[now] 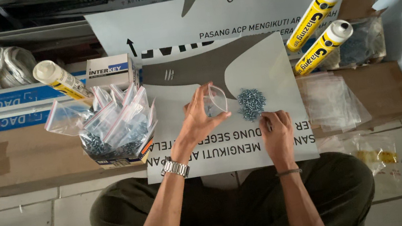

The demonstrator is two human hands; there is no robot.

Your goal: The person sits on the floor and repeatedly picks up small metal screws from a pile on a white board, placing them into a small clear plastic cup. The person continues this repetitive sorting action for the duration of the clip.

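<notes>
Clear little zip bag point(217, 99) sits pinched in your left hand point(198, 123), mouth held open toward the screw pile point(251, 103) just beside it on the grey panel point(276, 69), while your right hand point(276, 129) fingers curl over screws at the pile's edge.

Shiny metal screws point(251, 103), clear glossy plastic bag point(217, 99), smooth matt panel point(276, 69), brown cardboard point(385, 89), steel watch point(175, 168)
</notes>
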